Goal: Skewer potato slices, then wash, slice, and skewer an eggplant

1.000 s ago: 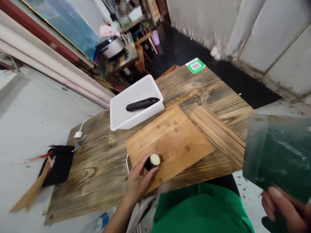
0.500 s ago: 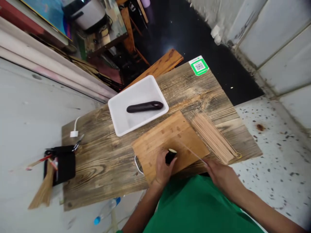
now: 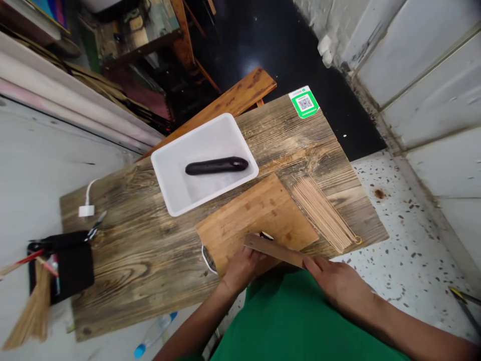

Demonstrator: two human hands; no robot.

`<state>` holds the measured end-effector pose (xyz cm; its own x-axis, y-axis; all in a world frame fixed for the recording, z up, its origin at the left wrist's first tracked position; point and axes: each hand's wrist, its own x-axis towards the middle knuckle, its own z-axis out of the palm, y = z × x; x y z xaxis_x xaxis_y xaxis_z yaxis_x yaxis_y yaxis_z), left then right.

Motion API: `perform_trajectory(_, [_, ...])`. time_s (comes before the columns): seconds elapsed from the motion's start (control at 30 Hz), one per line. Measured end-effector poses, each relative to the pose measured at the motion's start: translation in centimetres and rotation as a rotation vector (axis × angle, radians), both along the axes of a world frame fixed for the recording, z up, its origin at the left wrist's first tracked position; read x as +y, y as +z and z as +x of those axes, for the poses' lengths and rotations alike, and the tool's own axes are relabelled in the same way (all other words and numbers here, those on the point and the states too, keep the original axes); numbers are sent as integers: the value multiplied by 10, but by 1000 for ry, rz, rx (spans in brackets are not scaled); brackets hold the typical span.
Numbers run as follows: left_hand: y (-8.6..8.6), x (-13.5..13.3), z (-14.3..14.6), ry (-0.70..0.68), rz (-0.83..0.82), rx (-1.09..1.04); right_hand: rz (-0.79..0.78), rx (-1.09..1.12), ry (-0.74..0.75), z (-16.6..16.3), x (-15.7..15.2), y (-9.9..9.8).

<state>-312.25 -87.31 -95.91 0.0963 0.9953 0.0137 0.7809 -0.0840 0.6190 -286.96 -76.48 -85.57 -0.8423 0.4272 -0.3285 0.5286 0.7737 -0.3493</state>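
A short dark piece of eggplant [image 3: 267, 235] with a pale cut end is on the wooden cutting board [image 3: 240, 213], mostly hidden behind a knife. My left hand [image 3: 239, 264] is closed around this piece, its fingertips partly covered by the blade. The knife [image 3: 280, 252] is in my right hand [image 3: 332, 277], gripped at the handle. Its wide blade shows its flat side and passes across the near side of the piece, tip toward my left fingers. Whether blade and piece touch, I cannot tell. A whole eggplant [image 3: 216, 166] lies in the white tray [image 3: 161, 183] beyond the board.
A bundle of wooden skewers [image 3: 325, 213] lies right of the board on the wooden table [image 3: 139, 260]. A QR-code card [image 3: 305, 104] is at the far corner. On the left are a white plug [image 3: 86, 210] and a black holder [image 3: 75, 268]. A bench [image 3: 240, 95] stands behind.
The knife has swung left from the right part of the board to the eggplant piece, and its flat side now shows. My left hand still holds the piece. The view has shifted slightly.
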Motion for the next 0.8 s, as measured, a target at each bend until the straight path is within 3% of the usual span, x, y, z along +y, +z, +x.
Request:
perform_trajectory(0.1, [5,1,-6,-62,-38,10,-22,-46,11,-5,1,2])
perform_trajectory(0.33, [2,-2,-10,-247,172,134,-58,-135,31,-9,-2,1])
perform_trajectory(0.53, [11,2,-7,-304,96,209,-67,-183,6,-7,-3,-2])
perform_trajectory(0.7, [11,-2,-6,-397,-114,244,-43,-201,15,-8,-1,-1])
perform_trajectory(0.8, [8,-6,-6,-403,-104,257,-44,-202,12,-6,2,1])
